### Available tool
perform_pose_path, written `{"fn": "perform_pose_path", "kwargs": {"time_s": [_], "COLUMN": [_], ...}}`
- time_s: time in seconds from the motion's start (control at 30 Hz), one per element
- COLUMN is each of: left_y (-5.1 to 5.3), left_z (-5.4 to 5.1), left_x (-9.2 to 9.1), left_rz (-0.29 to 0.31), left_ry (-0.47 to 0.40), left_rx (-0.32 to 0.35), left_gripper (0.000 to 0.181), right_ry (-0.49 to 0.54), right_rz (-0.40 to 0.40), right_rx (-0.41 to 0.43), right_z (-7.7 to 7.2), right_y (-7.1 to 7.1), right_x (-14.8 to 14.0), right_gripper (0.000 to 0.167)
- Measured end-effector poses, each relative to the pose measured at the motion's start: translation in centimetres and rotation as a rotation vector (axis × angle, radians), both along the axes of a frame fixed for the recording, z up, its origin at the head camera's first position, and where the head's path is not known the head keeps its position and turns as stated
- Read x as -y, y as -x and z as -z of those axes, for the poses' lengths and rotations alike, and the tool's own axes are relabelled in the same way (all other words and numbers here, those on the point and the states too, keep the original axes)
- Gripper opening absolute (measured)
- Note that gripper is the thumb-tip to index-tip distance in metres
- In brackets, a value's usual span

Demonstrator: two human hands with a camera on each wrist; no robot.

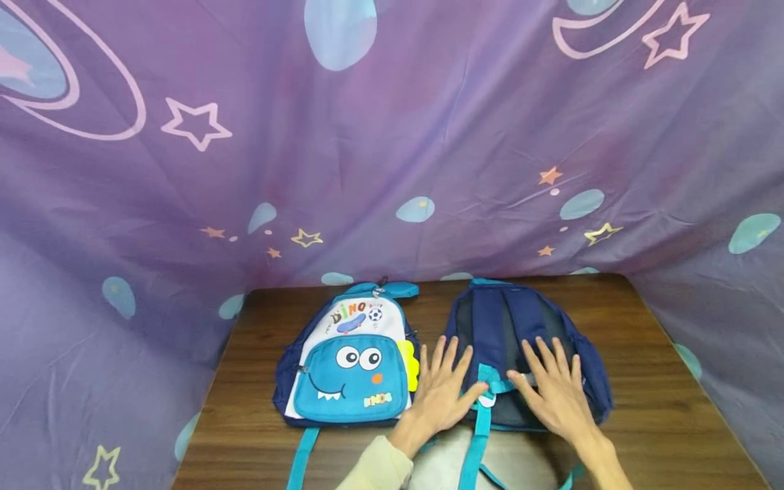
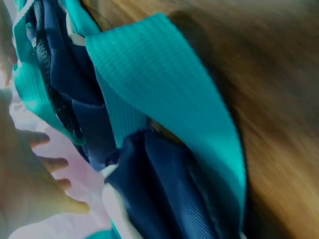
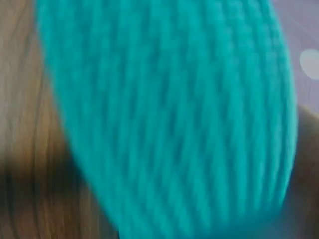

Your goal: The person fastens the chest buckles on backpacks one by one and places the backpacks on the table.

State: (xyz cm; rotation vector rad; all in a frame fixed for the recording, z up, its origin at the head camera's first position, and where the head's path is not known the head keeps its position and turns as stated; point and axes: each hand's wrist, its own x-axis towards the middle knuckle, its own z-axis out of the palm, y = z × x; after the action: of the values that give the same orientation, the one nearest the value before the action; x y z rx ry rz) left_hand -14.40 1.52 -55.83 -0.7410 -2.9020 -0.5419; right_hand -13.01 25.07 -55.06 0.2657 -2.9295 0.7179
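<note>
Both forearms reach in from the near edge, wrists low, backs of the hands uppermost. Left hand (image 1: 439, 393), below a pale sleeve (image 1: 381, 466), angles up and rightward between two backpacks, fingers straight and fanned, thumb out over the teal strap (image 1: 475, 446) of the navy backpack (image 1: 488, 320). Right hand (image 1: 556, 395) leans up and leftward over that pack's lower right, fingers equally spread. Neither grips anything; whether palms touch the fabric, cannot tell. Navy pack lies straps-up on the brown table (image 1: 664, 401), right of the dinosaur backpack (image 1: 352, 371), which lies face-up. Right wrist view: mostly blurred teal webbing.
</note>
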Motion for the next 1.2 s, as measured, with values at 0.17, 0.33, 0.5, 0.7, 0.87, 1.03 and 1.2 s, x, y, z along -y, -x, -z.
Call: {"fn": "perform_pose_path", "kwargs": {"time_s": [0.17, 0.33, 0.5, 0.7, 0.87, 1.03, 1.2], "left_y": [-0.1, -0.2, -0.9, -1.1, -2.0, -2.5, -2.3], "left_z": [0.0, -0.8, -0.9, -0.6, -0.2, 0.2, 0.4], "left_x": [1.0, 2.7, 5.2, 8.4, 10.3, 11.9, 13.5], "left_rz": [-0.129, -0.209, -0.257, -0.354, -0.383, -0.423, -0.477], "left_ry": [-0.035, -0.056, -0.068, -0.083, -0.119, -0.111, -0.138], "left_rx": [-0.014, -0.011, 0.032, 0.021, 0.057, 0.078, 0.075], "left_gripper": [0.066, 0.066, 0.066, 0.066, 0.066, 0.066, 0.067], "right_ry": [-0.025, -0.006, -0.007, -0.001, 0.002, -0.03, -0.042], "right_rz": [0.055, 0.052, 0.025, 0.012, -0.001, -0.013, -0.038], "right_rx": [0.019, 0.03, 0.052, 0.083, 0.106, 0.063, 0.061], "right_z": [-0.2, -0.2, -0.1, -0.1, -0.1, -0.2, -0.4], "right_y": [-0.1, 0.1, 0.2, 0.6, 0.7, 0.9, 1.0], "right_x": [1.6, 3.2, 4.5, 5.6, 6.5, 7.9, 10.0], "right_gripper": [0.075, 0.077, 0.077, 0.078, 0.078, 0.075, 0.076]}}
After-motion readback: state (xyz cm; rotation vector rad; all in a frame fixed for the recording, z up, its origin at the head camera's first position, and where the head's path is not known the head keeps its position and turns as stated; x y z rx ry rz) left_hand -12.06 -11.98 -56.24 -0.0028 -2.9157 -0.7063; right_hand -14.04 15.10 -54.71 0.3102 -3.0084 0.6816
